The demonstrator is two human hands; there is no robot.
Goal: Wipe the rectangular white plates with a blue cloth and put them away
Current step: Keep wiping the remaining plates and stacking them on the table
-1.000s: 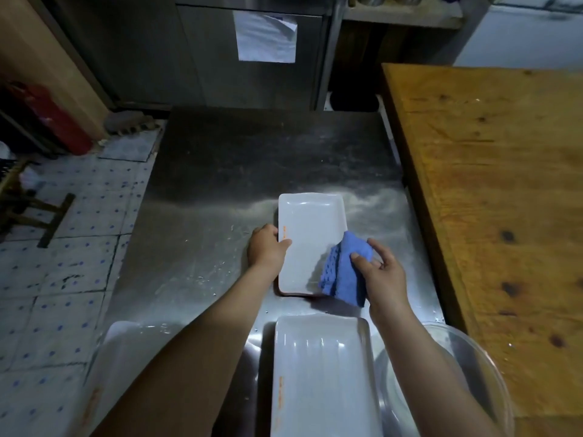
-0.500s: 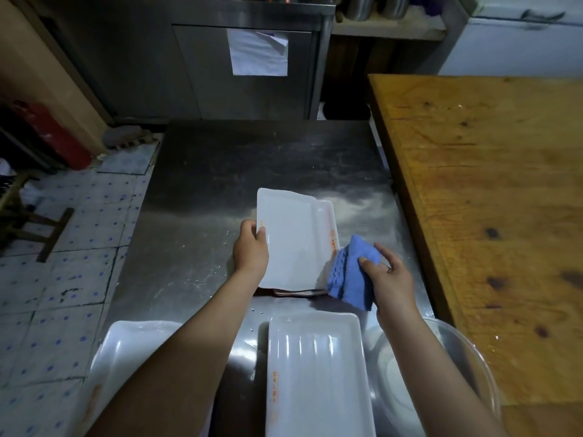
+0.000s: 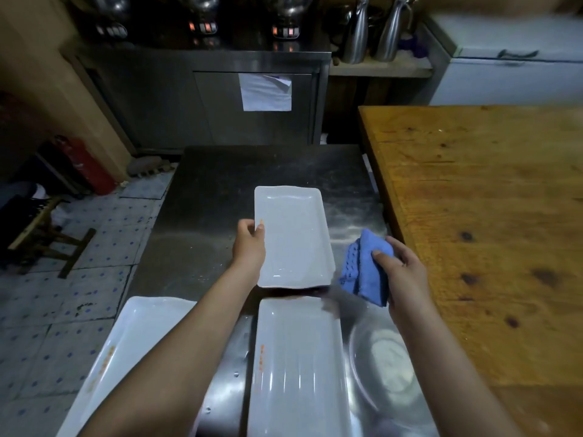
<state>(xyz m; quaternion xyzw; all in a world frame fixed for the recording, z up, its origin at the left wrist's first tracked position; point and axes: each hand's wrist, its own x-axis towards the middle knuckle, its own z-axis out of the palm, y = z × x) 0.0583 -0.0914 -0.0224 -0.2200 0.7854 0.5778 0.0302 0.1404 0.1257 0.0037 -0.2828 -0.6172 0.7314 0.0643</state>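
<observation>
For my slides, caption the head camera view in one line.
The left hand holds a rectangular white plate over the steel table; right hand grips a blue cloth beside it.

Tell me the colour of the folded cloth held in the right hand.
Blue cloth, clearest in the head view.

Wood table [image 3: 489, 216] right; clear bowl [image 3: 362, 367] near right on steel counter [image 3: 205, 200]; paper [image 3: 265, 93] on far cab. door [image 3: 220, 118]; red cylinder [image 3: 85, 165] far left.
</observation>
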